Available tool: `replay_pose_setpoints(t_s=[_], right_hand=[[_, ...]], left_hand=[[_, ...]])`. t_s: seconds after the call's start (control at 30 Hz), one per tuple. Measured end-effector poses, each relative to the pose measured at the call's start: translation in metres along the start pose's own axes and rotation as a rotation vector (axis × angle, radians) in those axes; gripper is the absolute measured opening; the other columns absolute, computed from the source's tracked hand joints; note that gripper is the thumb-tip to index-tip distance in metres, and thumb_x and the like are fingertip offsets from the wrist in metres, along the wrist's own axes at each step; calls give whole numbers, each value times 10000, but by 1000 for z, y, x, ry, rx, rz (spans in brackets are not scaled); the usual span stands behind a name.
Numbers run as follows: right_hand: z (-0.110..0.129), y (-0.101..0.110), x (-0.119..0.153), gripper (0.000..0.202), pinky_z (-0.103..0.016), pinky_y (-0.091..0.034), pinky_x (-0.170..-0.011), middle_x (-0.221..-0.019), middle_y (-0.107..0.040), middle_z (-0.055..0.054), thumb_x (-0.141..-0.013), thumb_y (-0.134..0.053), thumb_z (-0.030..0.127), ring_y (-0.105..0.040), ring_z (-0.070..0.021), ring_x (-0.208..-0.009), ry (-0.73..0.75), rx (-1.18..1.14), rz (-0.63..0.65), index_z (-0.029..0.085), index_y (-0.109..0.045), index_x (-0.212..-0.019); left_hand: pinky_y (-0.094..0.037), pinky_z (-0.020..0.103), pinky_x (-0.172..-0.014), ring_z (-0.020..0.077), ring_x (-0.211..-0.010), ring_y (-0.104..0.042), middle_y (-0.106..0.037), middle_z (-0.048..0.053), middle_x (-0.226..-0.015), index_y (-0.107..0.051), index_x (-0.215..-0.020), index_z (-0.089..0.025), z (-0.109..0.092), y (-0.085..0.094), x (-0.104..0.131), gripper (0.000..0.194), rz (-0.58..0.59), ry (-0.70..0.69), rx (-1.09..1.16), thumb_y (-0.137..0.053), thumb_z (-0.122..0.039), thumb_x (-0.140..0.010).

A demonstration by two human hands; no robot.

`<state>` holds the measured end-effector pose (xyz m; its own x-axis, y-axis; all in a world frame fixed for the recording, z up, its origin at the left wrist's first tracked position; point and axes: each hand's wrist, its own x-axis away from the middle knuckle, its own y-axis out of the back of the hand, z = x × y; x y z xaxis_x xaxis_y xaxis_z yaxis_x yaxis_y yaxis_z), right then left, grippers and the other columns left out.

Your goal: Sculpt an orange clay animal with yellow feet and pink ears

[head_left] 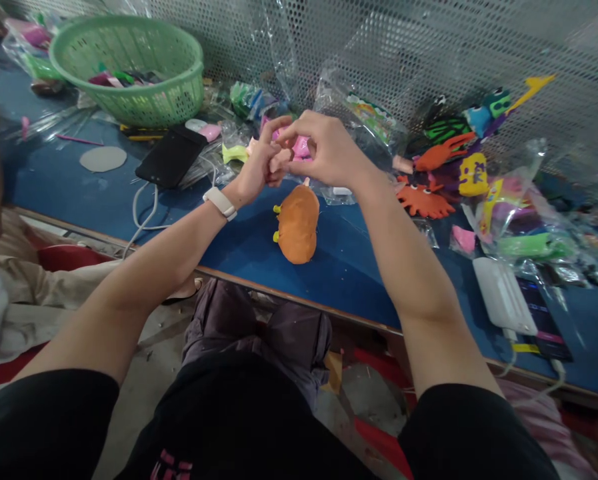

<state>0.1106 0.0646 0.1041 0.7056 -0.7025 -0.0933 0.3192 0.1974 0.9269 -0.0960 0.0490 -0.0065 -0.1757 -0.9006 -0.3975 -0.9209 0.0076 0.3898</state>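
My left hand point(259, 170), with a white band on its wrist, is closed around a small lump of peach-coloured modelling clay point(281, 160). My right hand point(326, 150) meets it from the other side, thumb and forefinger curved in a pinch at the same lump; the fingertips partly hide it. Just below the hands lies an orange clay figure point(299, 230), a rounded oblong body with two small yellow knobs on its left side and a pale tip on top. Pink clay point(303, 148) in clear wrapping shows behind my fingers.
A green plastic basket point(129, 100) holding coloured pieces stands at the back left, near a black phone point(171, 157) on a white cable. Orange clay figures point(423, 200), bagged clay point(529, 247) and a white power bank point(503, 293) lie right. Another person sits left.
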Motion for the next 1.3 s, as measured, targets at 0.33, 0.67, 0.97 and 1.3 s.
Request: replay_pose_setpoints(t_s=[0.33, 0.67, 0.97, 1.3], right_hand=[[-5, 0, -3, 705, -627, -530, -1202, -1567, -757, -109, -1064, -644, 795, -603, -501, -1513, 9, 91, -42, 423, -682, -1662], [-8, 5, 2, 827, -565, -580, -1117, -1619, -756, -77, -1037, -581, 915, -597, -474, -1561, -31, 66, 2, 417, -675, -1691], [-5, -2, 3, 737, -490, -601, -960, -1526, -788, -124, -1126, -478, 842, -601, -477, -1570, 10, 87, -19, 342, -717, -1613], [-22, 34, 23, 970, -537, -641, -881, -1511, -802, -65, -1013, -272, 1058, -751, -433, -1313, -61, 2, -526, 447, -707, -1628]], left_hand=[[-670, 383, -765, 183, -810, -733, -723, 61, -1083, -606, -1301, -271, -4, -5, -6, 381, -1, -11, 178, -409, -593, -1254], [-704, 426, -900, 241, -1015, -863, -779, 91, -1127, -622, -1491, -258, 0, -5, -6, 621, -77, -75, 0, -474, -790, -1208], [-705, 416, -833, 214, -871, -794, -765, 93, -977, -743, -1308, -215, 3, 4, -8, 618, -66, -115, -9, -549, -788, -1177], [-647, 442, -748, 228, -772, -704, -625, 54, -797, -701, -1164, -293, 61, 20, -36, 724, -335, -32, -50, -286, -887, -1160]])
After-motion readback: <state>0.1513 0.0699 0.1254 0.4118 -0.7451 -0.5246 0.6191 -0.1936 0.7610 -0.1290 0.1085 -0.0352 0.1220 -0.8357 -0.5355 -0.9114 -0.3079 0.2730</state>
